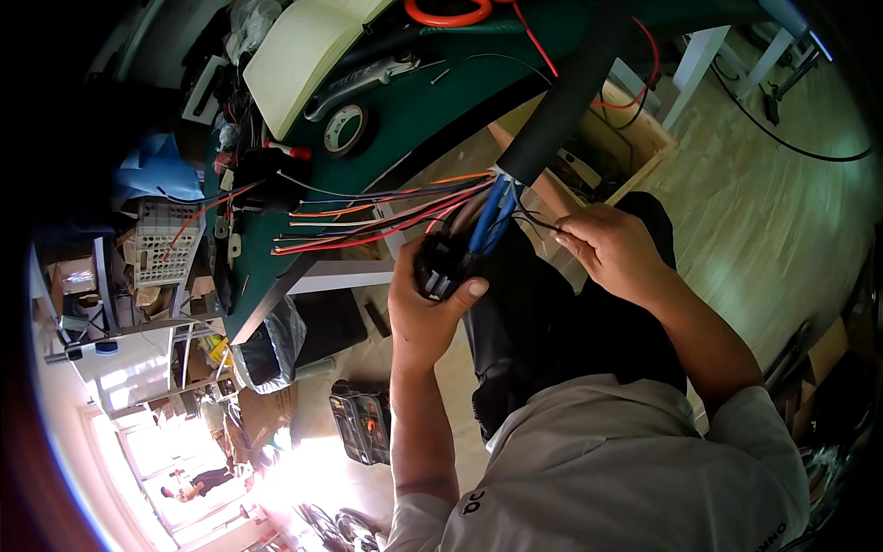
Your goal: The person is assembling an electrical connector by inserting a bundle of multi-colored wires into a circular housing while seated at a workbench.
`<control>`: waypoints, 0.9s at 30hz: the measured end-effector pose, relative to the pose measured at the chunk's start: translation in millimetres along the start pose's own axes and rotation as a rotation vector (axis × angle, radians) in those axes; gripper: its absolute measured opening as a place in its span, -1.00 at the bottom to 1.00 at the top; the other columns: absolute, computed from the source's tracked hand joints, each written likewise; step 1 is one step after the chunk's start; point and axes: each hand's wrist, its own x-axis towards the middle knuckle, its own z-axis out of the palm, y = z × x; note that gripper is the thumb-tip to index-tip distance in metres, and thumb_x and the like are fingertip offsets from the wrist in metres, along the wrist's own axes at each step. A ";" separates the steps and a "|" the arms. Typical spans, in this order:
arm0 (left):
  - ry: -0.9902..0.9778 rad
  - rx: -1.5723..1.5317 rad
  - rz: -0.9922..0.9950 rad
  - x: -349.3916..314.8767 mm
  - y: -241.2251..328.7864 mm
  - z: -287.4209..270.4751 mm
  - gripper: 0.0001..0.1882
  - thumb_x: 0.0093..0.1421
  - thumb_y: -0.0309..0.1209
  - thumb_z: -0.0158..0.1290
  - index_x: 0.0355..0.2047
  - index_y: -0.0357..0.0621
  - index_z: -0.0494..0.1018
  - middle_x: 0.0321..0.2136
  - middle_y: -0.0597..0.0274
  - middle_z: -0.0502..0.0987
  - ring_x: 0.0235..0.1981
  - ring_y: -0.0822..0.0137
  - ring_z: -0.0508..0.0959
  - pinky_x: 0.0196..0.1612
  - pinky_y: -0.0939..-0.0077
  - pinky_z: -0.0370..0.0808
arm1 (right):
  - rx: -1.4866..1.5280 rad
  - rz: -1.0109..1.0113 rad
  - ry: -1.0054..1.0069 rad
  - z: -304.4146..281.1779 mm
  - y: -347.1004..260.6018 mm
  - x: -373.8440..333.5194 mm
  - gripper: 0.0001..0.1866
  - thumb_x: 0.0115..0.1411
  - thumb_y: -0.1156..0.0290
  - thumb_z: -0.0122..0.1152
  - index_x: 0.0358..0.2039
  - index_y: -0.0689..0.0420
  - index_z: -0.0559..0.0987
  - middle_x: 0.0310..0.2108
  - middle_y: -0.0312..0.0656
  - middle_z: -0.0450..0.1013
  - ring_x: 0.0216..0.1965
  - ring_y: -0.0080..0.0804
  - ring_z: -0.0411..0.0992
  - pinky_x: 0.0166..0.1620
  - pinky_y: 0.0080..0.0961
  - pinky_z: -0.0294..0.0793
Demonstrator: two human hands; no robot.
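Note:
A thick black-sheathed cable point(575, 97) slants down from the bench edge, its stripped end just above my hands. Out of that end fan several thin coloured wires point(386, 216) with bare tips, pointing left. Thick blue wires point(489, 216) run down from it to a black connector-like part point(443, 262). My left hand point(421, 317) is closed round this black part, thumb along its near side. The fingers of my right hand point(612, 250) pinch thin dark wires point(536, 219) coming from the cable end. Whether the blue wires enter the black part is hard to make out.
On the green bench top point(432, 110) lie an open notebook point(299, 64), a grey utility knife point(361, 85), a tape roll point(347, 129) and an orange-red ring-shaped handle point(449, 11). A wooden box point(648, 138) stands beyond my right hand. A tool case point(361, 425) rests on the floor; another person point(198, 485) is far off.

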 end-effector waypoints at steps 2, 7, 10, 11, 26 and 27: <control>-0.009 -0.058 -0.029 -0.4 11.2 -1.1 -0.22 -0.17 -0.24 0.43 -0.02 -0.36 0.29 -0.33 0.23 0.50 -0.30 0.48 0.46 -0.16 0.60 0.42 | -0.085 -0.022 0.109 3.6 4.0 10.2 -0.94 0.18 0.49 0.17 -0.35 0.19 0.54 -0.49 -0.15 0.47 -0.48 -0.27 0.45 -0.46 -0.44 0.40; -0.018 -0.001 -0.042 -0.8 31.4 -11.5 -0.25 -0.15 -0.23 0.43 -0.05 -0.37 0.31 -0.34 0.26 0.50 -0.33 0.50 0.46 -0.19 0.63 0.42 | -0.119 0.000 0.611 -6.9 10.5 24.1 -0.87 0.09 0.51 0.26 -0.30 0.13 0.56 -0.51 -0.21 0.43 -0.51 -0.26 0.40 -0.46 -0.41 0.39; -0.038 -0.025 -0.052 -2.1 38.8 -12.9 -0.25 -0.15 -0.22 0.43 -0.06 -0.37 0.32 -0.36 0.28 0.50 -0.35 0.51 0.46 -0.21 0.64 0.42 | -0.232 -0.103 0.692 -20.5 10.4 28.6 -0.85 0.07 0.52 0.27 -0.30 0.15 0.56 -0.51 -0.21 0.44 -0.52 -0.28 0.40 -0.46 -0.43 0.39; -0.030 -0.047 -0.070 -3.4 42.9 -12.8 -0.26 -0.15 -0.22 0.43 -0.06 -0.37 0.32 -0.36 0.28 0.49 -0.35 0.52 0.45 -0.21 0.65 0.41 | -0.271 -0.116 0.684 -23.3 9.9 33.3 -0.86 0.07 0.52 0.27 -0.31 0.15 0.56 -0.51 -0.21 0.44 -0.52 -0.29 0.39 -0.46 -0.44 0.39; -0.105 0.035 -0.198 4.2 81.1 -38.6 0.01 -0.20 0.14 0.34 0.08 -0.32 0.21 -0.33 0.03 0.55 -0.42 0.35 0.57 -0.46 0.63 0.46 | 1.427 0.233 0.467 9.6 -43.8 52.9 -0.69 0.31 0.24 0.04 -0.23 0.26 0.54 -0.41 -0.20 0.50 -0.41 -0.55 0.49 -0.33 -0.65 0.55; -0.090 0.015 -0.208 3.4 82.9 -37.7 -0.05 -0.20 0.11 0.36 0.01 -0.33 0.26 -0.38 0.11 0.53 -0.45 0.41 0.53 -0.44 0.65 0.44 | 1.455 0.214 0.491 13.3 -49.2 55.0 -0.69 0.31 0.24 0.04 -0.23 0.26 0.54 -0.41 -0.20 0.50 -0.41 -0.54 0.49 -0.32 -0.65 0.55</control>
